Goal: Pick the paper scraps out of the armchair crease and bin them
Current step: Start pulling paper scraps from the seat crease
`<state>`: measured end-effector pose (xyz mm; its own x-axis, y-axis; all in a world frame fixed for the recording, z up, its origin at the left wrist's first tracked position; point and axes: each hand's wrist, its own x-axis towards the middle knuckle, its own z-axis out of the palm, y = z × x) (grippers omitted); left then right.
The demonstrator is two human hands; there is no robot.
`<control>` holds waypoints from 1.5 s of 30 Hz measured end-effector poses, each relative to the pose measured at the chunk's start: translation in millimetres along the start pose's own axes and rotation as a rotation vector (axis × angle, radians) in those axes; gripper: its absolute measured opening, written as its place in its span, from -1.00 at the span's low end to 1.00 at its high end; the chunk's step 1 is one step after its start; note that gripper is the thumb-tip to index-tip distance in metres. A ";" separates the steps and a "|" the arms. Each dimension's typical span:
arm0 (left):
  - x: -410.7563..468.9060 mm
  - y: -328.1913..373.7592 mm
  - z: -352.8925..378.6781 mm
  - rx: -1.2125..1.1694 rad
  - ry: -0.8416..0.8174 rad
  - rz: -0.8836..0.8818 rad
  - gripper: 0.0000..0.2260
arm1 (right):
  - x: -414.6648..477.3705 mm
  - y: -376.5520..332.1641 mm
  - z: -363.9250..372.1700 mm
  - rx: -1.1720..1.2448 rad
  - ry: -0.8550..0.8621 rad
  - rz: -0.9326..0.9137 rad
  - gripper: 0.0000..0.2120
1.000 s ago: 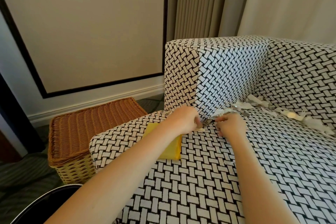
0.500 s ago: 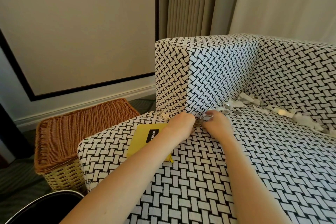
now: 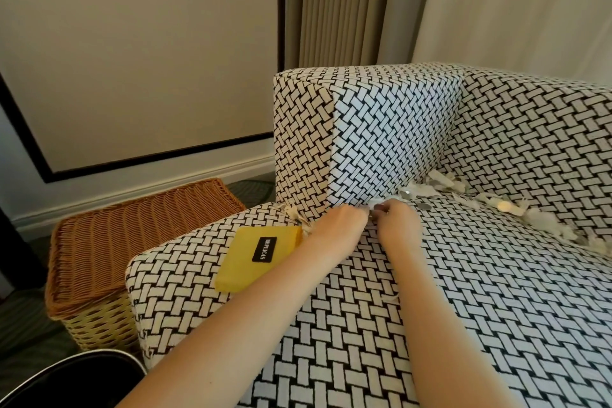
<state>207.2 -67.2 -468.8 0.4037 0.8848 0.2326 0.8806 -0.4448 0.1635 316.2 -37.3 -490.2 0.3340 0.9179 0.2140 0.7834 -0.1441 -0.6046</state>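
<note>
White paper scraps (image 3: 536, 219) remain along the far crease; both hands, left hand (image 3: 337, 225) and right hand (image 3: 395, 223), pinch scraps at its near-left end; none visibly binned.

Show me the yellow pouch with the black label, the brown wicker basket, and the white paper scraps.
yellow pouch (image 3: 246, 263): head view, bare fabric.
brown wicker basket (image 3: 132, 225): head view, woven lid.
white paper scraps (image 3: 440, 180): head view, corner clump.

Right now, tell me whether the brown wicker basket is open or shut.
Shut: the brown wicker basket has its woven lid lying flat across the top.
</note>
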 end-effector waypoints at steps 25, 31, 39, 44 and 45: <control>-30.2 -50.6 -77.5 -0.184 -0.448 -0.341 -0.63 | -34.9 -31.4 -41.8 0.901 -1.069 0.156 -0.82; -46.2 -66.8 -86.2 -0.212 -0.467 -0.461 -0.57 | -59.9 -66.1 -35.6 0.553 -1.124 -0.037 -0.87; -55.2 -75.6 -95.9 -0.562 -0.418 -0.676 -0.65 | -72.1 -88.1 -35.3 0.437 -0.942 -0.118 -0.79; -54.6 -75.0 -98.2 -0.703 -0.412 -0.667 -0.66 | -73.7 -99.5 -40.0 0.257 -0.852 -0.218 -0.78; -53.8 -74.2 -98.2 -0.684 -0.418 -0.668 -0.66 | -73.8 -100.3 -41.6 0.274 -0.869 -0.210 -0.75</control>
<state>95.8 -95.5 -399.3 0.0544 0.8991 -0.4344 0.6803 0.2851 0.6752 234.8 -106.0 -413.4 -0.3966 0.8855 -0.2423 0.5954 0.0472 -0.8021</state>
